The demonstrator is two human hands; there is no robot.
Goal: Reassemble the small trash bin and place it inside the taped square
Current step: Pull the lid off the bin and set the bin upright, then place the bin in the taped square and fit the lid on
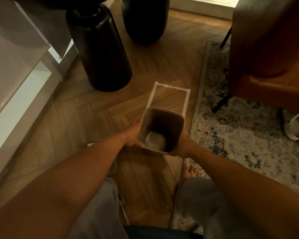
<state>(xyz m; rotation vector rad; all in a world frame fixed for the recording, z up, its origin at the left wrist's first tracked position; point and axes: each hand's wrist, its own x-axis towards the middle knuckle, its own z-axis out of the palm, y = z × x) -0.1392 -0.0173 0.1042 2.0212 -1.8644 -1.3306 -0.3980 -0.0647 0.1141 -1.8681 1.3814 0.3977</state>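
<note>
I hold a small grey trash bin [162, 118] with its mouth open upward, above the wooden floor. My left hand [134, 135] grips its left wall and my right hand [181, 145] grips its right near corner. A pale rounded shape lies at the bin's bottom. Just beyond the bin, a square of white tape [169, 95] marks the floor; the bin's far rim covers the square's near edge. A pale flat part [97, 145], possibly the lid, lies on the floor under my left forearm, mostly hidden.
Two tall dark vases [100, 54] stand beyond the tape. A patterned rug [248, 128] lies to the right with an orange armchair [269, 54] and a pale sandal [297, 126] on it. White furniture [16, 83] lines the left. My bare foot [190, 169] rests near the rug's edge.
</note>
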